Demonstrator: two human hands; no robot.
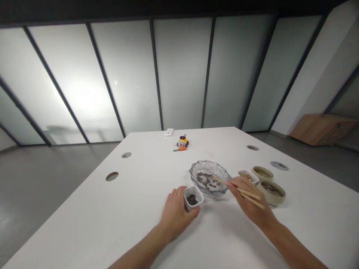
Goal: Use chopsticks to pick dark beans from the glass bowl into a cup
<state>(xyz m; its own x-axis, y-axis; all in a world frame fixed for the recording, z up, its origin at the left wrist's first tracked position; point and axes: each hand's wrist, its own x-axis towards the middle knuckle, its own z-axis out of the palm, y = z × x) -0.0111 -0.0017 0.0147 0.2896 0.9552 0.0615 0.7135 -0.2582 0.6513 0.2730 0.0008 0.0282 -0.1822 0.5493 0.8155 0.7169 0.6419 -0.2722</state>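
White and squarish, the small cup (198,207) of dark seeds (192,200) sits snug in the left hand (177,211), thumb at the near side, fingertips lost to me behind its wall. From here I see the right hand (250,187) closed around wooden chopsticks (219,180) angled into the glass bowl (207,163) of seeds (whether the tips pinch one, I cannot tell). That hand partly hides the white dish (255,178), and both forearms leave my view below.
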